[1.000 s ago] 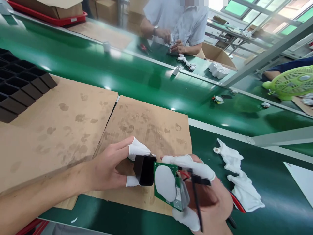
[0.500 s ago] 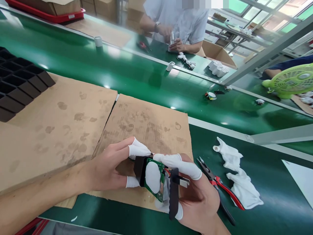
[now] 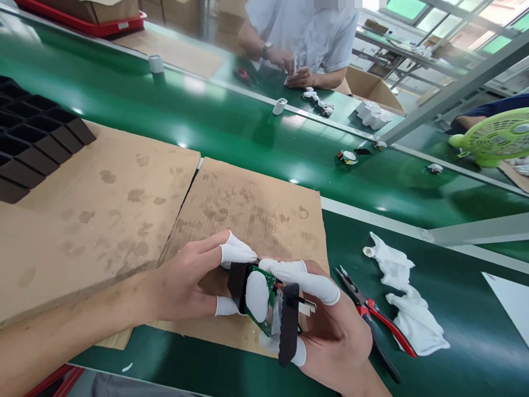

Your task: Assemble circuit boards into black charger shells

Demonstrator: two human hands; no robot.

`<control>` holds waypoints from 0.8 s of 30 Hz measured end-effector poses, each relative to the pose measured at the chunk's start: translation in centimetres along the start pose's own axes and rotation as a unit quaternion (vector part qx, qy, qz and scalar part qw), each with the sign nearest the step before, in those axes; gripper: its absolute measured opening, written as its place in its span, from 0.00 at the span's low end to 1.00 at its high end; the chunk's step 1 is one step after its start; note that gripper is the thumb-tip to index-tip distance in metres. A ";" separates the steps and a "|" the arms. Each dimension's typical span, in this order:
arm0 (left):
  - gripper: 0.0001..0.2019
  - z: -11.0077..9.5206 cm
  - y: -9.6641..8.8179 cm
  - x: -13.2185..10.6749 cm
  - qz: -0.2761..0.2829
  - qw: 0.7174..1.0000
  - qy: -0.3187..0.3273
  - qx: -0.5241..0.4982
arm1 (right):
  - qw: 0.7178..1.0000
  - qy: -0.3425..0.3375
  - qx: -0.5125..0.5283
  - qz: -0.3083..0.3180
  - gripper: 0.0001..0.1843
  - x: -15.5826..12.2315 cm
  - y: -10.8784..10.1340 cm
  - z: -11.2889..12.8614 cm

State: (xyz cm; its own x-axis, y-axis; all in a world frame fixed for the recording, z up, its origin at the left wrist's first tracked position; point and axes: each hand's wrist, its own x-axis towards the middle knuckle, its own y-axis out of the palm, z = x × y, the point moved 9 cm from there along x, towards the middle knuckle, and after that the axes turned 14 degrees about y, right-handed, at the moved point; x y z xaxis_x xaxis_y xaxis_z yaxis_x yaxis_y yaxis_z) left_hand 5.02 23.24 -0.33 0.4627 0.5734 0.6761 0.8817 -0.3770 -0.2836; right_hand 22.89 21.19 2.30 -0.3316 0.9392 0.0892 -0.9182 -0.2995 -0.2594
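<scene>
My left hand (image 3: 188,284) pinches a black plastic housing (image 3: 236,278) between thumb and forefinger, both capped with white finger cots. My right hand (image 3: 330,325) grips a green circuit board (image 3: 268,295) with a white pad on it, red wires and a flat black end plate (image 3: 289,325) with metal prongs. The board's end sits partly inside the housing's open mouth. Both hands hover over the right cardboard sheet (image 3: 248,209) near its front edge.
Red-handled cutters (image 3: 372,317) and a crumpled white glove (image 3: 409,309) lie right of my hands. A black compartment tray (image 3: 28,138) sits far left. Small parts ride the green conveyor (image 3: 231,127). A person across works with small white parts; a green fan (image 3: 494,138) stands right.
My right hand moved left and pushed the circuit board from outside the black housing into its opening; the red-handled cutters came into view. Parts on the conveyor drifted left.
</scene>
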 end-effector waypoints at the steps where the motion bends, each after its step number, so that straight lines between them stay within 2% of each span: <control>1: 0.30 0.0 0.0 0.0 0.000 1.000 0.000 -0.003 | 1.000 -0.005 -0.007 0.001 0.43 0.0 0.0 0.0; 8: 0.29 -0.2 0.1 0.2 0.000 1.000 0.003 -0.007 | 0.997 -0.026 -0.063 0.037 0.46 0.3 0.6 0.0; 13: 0.28 -0.3 0.2 0.2 0.003 1.000 -0.002 0.001 | 0.995 -0.066 -0.072 0.027 0.48 0.2 0.6 0.3; 17: 0.28 -0.2 0.4 0.3 0.002 1.000 -0.015 -0.015 | 0.994 -0.064 -0.083 0.030 0.47 0.2 0.9 -0.2; 21: 0.26 0.5 0.8 -0.1 -0.019 0.994 -0.063 -0.083 | 0.992 -0.059 -0.102 0.032 0.44 0.5 1.3 -0.1; 24: 0.23 1.5 1.4 -0.5 -0.044 0.977 -0.132 -0.161 | 0.984 -0.075 -0.161 0.025 0.40 1.0 1.5 0.3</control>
State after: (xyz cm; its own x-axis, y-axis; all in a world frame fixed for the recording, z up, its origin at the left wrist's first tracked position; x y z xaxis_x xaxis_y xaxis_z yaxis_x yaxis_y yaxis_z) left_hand 6.16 23.54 -2.09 0.4308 0.7656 0.4777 0.8642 -0.5024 0.0259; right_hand 21.11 21.58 2.32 -0.4242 0.8825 0.2032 -0.7920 -0.2527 -0.5558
